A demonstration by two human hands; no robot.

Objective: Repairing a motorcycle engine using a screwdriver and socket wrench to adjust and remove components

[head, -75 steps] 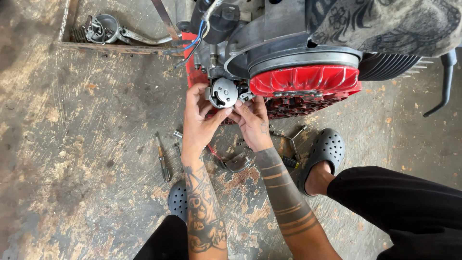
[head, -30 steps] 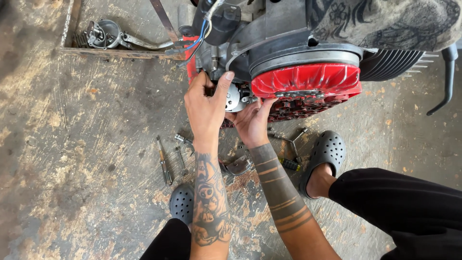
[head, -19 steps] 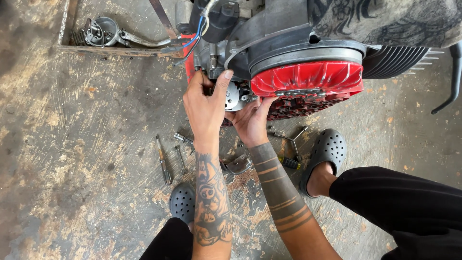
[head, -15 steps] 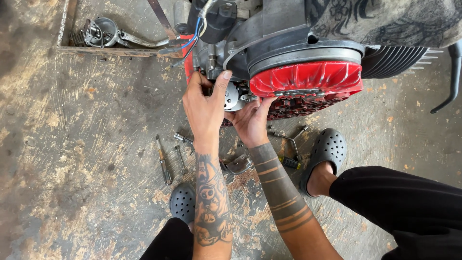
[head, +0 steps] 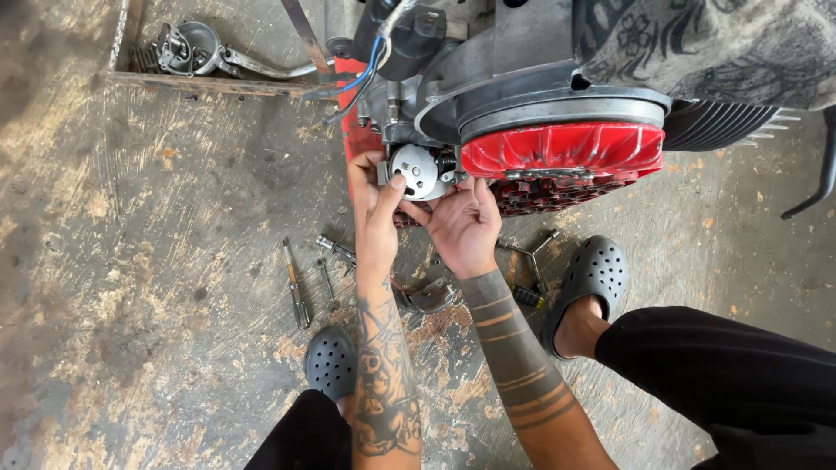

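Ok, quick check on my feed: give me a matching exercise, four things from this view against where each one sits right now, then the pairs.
Things:
1. round silver part
2. red finned cover
3. screwdriver
4. patterned cloth

Places:
A. lying on the concrete floor, left of the left forearm
B. draped over the top of the engine, upper right
C. at the engine's side, between the left hand and the right hand
D. on the engine, under the grey ring, right of the silver part

Pairs: 1-C, 2-D, 3-A, 4-B
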